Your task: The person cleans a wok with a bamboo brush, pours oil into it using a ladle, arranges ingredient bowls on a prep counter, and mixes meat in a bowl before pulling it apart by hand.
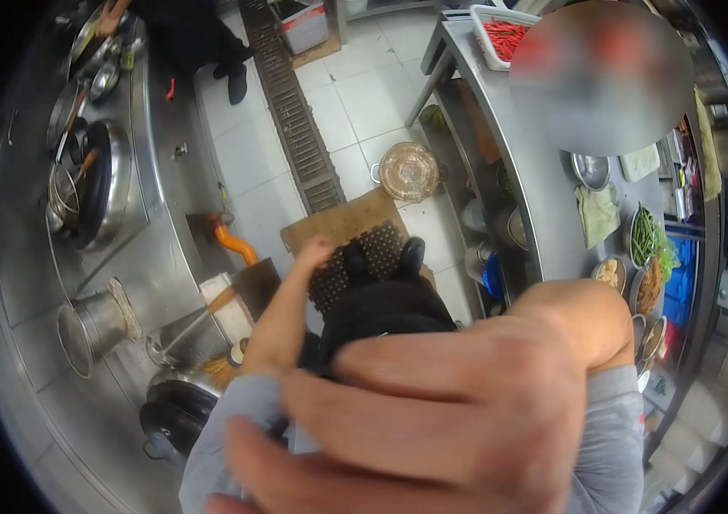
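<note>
Between a steel cooking counter [152, 265] and a steel worktable [546, 184], two bare hands.
The left hand [317, 251] hangs low by the dotted mat [384, 247] underfoot; I cannot tell how closed it is or whether it holds anything. The right hand [432, 411], blurred near the camera, has its fingers bent and slightly parted; its grey sleeve [608, 437] bears a red mark too small to read.

Pale dots pattern a dark mat [388, 243], with an orange pipe [237, 247] to the mat's left and red chillies [505, 39] in a white basket [480, 50] beyond it, right.
</note>
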Tool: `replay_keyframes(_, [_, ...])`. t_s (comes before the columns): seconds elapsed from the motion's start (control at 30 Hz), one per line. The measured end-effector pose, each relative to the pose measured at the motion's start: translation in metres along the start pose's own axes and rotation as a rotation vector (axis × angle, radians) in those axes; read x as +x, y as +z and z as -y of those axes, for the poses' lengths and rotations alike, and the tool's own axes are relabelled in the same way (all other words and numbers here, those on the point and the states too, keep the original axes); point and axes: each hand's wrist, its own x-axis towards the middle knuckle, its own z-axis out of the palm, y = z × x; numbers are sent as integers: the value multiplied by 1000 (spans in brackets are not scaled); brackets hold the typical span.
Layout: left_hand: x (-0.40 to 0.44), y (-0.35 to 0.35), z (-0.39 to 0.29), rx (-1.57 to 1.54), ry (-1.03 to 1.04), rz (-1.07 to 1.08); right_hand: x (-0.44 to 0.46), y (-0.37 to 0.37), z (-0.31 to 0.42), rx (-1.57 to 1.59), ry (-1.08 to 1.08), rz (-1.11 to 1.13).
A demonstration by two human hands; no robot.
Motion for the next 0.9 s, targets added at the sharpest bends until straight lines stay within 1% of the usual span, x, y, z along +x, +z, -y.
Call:
replay_keyframes(0.03, [-7, 21, -11, 36, 53, 50, -8, -3, -7, -67, -116, 24])
replay_keyframes(0.07, [-7, 40, -12, 23, 54, 70, -11, -11, -11, -150, -244, 49])
replay_keyframes(0.13, [-1, 65, -31, 178, 172, -21, 0, -57, -8, -15, -194, 596])
replay_keyframes(0.17, [6, 74, -23, 291, 293, -31, -5, -66, -21, -77, -127, 620])
replay_keyframes(0.2, [28, 78, -6, 398, 428, -60, 0, -79, -34, -194, -29, 759])
replay_keyframes(0.23, [42, 81, 7, 462, 393, -22, -16, -88, -44, -308, 214, 779])
replay_keyframes(0.27, [48, 78, 17, 528, 351, 10, -35, -97, -55, -326, 363, 737])
replay_keyframes(0.3, [49, 67, 19, 585, 346, 34, -60, -110, -61, -416, 478, 757])
replay_keyframes(0.4, [52, 35, 21, 657, 349, 74, -134, -168, -81, -496, 780, 748])
replay_keyframes(0.43, [65, 32, 15, 635, 350, 86, -162, -193, -92, -622, 835, 768])
replay_keyframes(0.47, [74, 32, -2, 591, 320, 97, -176, -211, -99, -738, 948, 784])
replay_keyframes(0.5, [88, 37, -22, 540, 298, 117, -188, -229, -104, -775, 1006, 759])
replay_keyframes(0.53, [99, 42, -45, 495, 265, 139, -194, -243, -116, -823, 1100, 818])
replay_keyframes(0.6, [121, 60, -94, 466, 247, 195, -166, -260, -112, -867, 1082, 799])
replay_keyframes(0.63, [127, 73, -114, 466, 244, 224, -168, -267, -122, -862, 1065, 775])
replay_keyframes(0.7, [142, 88, -133, 439, 210, 265, -165, -276, -133, -904, 1059, 674])
replay_keyframes(0.83, [190, 75, -157, 372, 144, 311, -176, -289, -187, -1034, 1186, 601])
replay_keyframes(0.9, [224, 60, -168, 325, 120, 342, -190, -295, -215, -1205, 1230, 554])
